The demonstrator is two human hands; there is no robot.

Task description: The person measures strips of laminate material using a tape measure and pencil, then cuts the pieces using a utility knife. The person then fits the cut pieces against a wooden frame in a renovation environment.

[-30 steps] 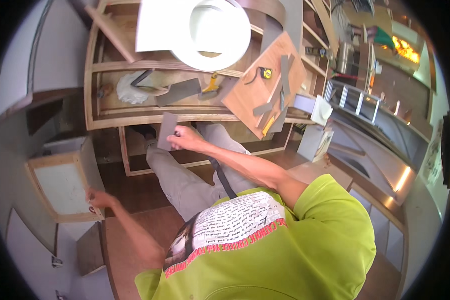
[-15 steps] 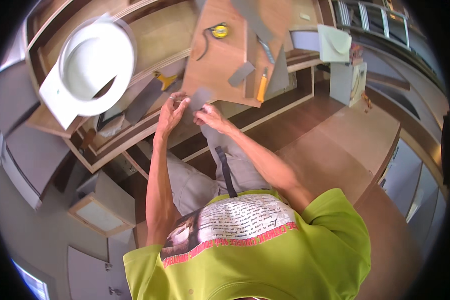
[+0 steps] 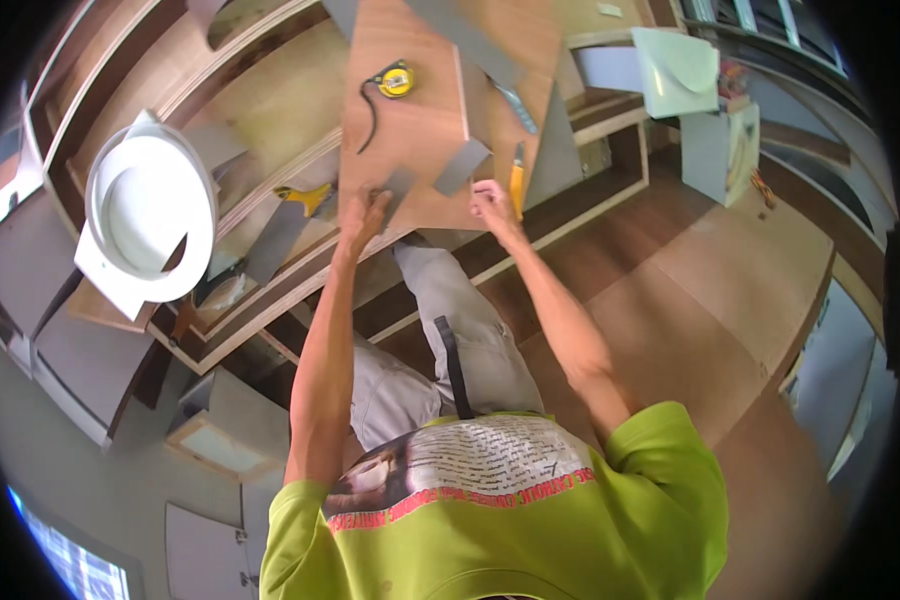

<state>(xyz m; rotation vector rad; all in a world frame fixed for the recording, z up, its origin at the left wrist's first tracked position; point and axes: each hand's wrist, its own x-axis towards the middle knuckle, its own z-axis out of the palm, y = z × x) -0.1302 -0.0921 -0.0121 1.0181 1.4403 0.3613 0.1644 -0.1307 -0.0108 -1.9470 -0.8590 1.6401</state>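
Observation:
My left hand (image 3: 363,217) is at the near edge of a brown wooden board (image 3: 420,140), its fingers closed on a small grey strip (image 3: 398,190) that looks like laminate. Over the board's near right corner is my right hand (image 3: 492,207), fingers curled in; anything inside them is hidden. Just right of it lies a utility knife (image 3: 517,184) with a yellow handle. Between the hands, slightly farther off, rests another small grey piece (image 3: 462,166). A yellow tape measure (image 3: 397,81) with a black strap sits toward the far left of the board.
A white toilet seat-shaped piece (image 3: 192,190) stands at the left on an open wooden frame (image 3: 270,200). A yellow-handled scraper (image 3: 305,198) lies inside that frame. A blue-grey blade-like tool (image 3: 511,104) is on the board. Brown panels (image 3: 690,290) spread out to the right.
My right hand has let go of the grey strip and moved right, beside the utility knife. The left hand keeps the strip, now over the board. The view has shifted.

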